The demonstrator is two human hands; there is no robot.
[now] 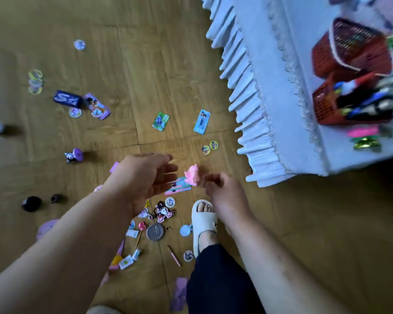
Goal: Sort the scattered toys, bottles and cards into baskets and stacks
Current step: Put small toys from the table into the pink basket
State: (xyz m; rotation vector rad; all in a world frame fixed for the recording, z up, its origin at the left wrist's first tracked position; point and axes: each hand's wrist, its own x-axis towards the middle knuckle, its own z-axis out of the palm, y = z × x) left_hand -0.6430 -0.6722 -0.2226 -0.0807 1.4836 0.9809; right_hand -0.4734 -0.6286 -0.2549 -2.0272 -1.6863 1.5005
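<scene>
Hands out over the mess: the left hand (145, 180) is spread with straight fingers and holds nothing, seemingly ready to receive. The right hand (220, 189) has its fingers curled just beside a pink toy (192, 175), which sits between the two hands, above the floor (145, 64). Whether it actually pinches the toy I cannot tell through the blur.

On the far left, round badges (35, 81), a blue box (67, 99) and a purple card (97, 106) lie close together. A small purple figure (74, 155) stands alone below them. A green card (160, 121) and a blue card (202, 121) lie apart in the middle of the floor.

On the right, two red baskets (354, 48) stand on a frilled white cover (281, 109), the lower one already packed with pens (372, 98). I judge this is where the pink toy is bound — most of the sorting looks undone.
</scene>
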